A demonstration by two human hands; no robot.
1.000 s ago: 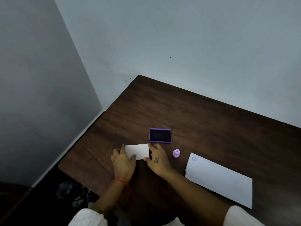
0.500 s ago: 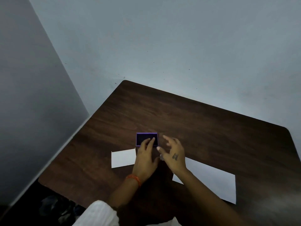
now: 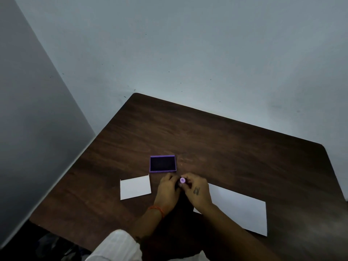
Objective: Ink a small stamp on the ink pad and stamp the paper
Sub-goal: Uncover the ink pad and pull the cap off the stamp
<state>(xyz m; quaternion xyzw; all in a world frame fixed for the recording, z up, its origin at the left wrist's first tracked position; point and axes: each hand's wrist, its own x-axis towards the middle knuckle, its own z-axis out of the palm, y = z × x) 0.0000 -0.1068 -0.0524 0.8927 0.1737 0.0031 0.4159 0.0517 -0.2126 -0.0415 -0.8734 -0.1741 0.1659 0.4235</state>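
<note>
- Both hands met just in front of the open ink pad (image 3: 162, 164), the small purple stamp (image 3: 182, 180) pinched between them.
- Right hand (image 3: 197, 192) fingers were narrowed around the stamp body; left hand (image 3: 166, 191) fingers also touched it, curled close. Which hand bore the weight: cannot tell.
- The stamp's round end faced the camera; whether it was the cap or the stamping face, too small to tell.
- Step in hand, judged: readying or orienting the stamp, not yet inked.
- The pad sat uncovered on the desk (image 3: 226, 140), just beyond the hands; its white lid (image 3: 135, 187) lay to the left, apart from the pad.
- The paper (image 3: 239, 210) lay to the right, partly under the right forearm.
- Next move would call for turning the face down, pressing it squarely on the pad, then carrying it right to the paper.
</note>
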